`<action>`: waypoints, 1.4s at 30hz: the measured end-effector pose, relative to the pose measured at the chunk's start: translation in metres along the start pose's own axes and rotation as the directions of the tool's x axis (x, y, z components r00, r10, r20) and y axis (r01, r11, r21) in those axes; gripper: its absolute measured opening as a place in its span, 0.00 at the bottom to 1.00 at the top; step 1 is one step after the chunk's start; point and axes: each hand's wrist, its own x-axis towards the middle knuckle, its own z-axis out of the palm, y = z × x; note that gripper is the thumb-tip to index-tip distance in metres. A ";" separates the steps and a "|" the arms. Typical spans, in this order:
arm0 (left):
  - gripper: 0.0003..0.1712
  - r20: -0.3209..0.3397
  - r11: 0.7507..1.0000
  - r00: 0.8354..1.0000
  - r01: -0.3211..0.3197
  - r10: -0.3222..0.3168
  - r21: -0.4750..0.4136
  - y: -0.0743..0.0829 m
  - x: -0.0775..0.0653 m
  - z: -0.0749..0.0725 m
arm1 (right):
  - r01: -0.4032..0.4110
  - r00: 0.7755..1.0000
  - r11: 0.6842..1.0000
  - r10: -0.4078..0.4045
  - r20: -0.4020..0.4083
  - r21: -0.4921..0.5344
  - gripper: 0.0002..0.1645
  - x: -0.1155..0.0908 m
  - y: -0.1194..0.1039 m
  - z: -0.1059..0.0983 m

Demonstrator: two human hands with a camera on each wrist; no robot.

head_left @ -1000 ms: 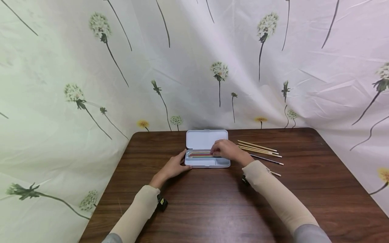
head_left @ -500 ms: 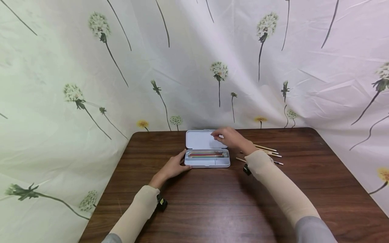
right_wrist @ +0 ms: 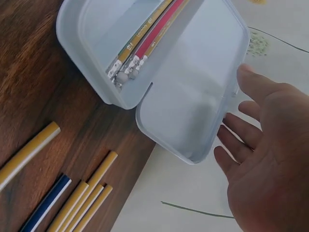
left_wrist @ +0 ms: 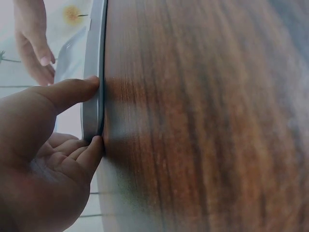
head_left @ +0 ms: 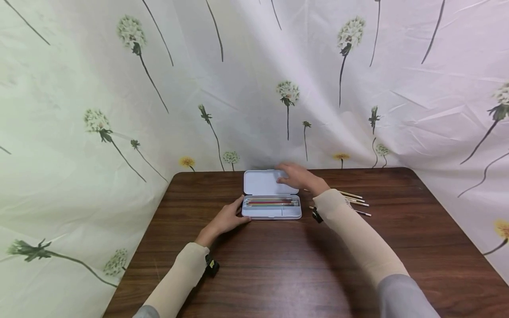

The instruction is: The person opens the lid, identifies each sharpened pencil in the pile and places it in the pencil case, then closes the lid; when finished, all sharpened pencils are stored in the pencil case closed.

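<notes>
A pale pencil case [head_left: 262, 214] lies unfolded on the table, its lid [head_left: 260, 182] laid back toward the wall. Several coloured pencils [head_left: 270, 202] lie in its rear compartment; silvery ends show in the right wrist view. My left hand [head_left: 228, 217] holds the case's left end, thumb [left_wrist: 79, 92] on the front side and curled fingers around the end. Over the lid's right part reaches my right hand [head_left: 296, 176]. In the right wrist view its fairly straight fingers [right_wrist: 244, 133] are at the lid's far edge; whether they touch it, I cannot tell.
Right of the case, several yellow pencils [right_wrist: 99, 166] and a dark blue pencil [right_wrist: 46, 205] lie on the brown wooden table [head_left: 254, 265], partly hidden by my right forearm. A flower-print curtain [head_left: 246, 88] hangs just behind the table's back edge.
My right hand has risen from the pencils inside the case and moved back to the lid's far right edge, its fingers straightening. The left hand has stayed on the case.
</notes>
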 end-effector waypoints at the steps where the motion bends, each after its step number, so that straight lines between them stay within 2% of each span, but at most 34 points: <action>1: 0.51 0.001 1.000 1.000 -0.001 0.001 -0.002 0.000 0.000 0.000 | -0.006 1.000 1.000 0.006 0.008 0.004 0.39 0.000 0.000 0.001; 8: 0.51 0.003 1.000 1.000 -0.001 0.001 0.001 -0.001 0.000 0.002 | -0.011 1.000 1.000 0.011 0.024 -0.012 0.39 0.000 0.000 0.005; 17: 0.51 -0.003 1.000 1.000 0.007 -0.007 0.019 -0.002 0.001 0.003 | -0.009 1.000 1.000 0.008 -0.026 -0.018 0.34 -0.005 -0.008 0.002; 21: 0.51 -0.003 1.000 1.000 0.007 -0.007 0.015 -0.001 0.000 0.001 | 0.051 0.994 0.998 -0.053 -0.100 -0.030 0.28 -0.011 -0.015 0.001; 26: 0.52 -0.001 1.000 1.000 0.003 -0.003 0.001 0.000 0.001 0.000 | 0.151 0.974 0.987 -0.159 -0.163 -0.059 0.21 -0.021 -0.024 0.005; 34: 0.53 -0.016 1.000 1.000 -0.018 0.018 -0.010 -0.002 0.002 0.001 | 0.193 0.973 0.981 -0.191 -0.130 0.005 0.15 -0.036 -0.036 0.019; 42: 0.54 -0.018 0.999 1.000 -0.026 0.026 -0.029 -0.003 0.002 0.002 | 0.253 0.966 0.966 -0.250 -0.064 0.048 0.24 -0.060 -0.041 0.039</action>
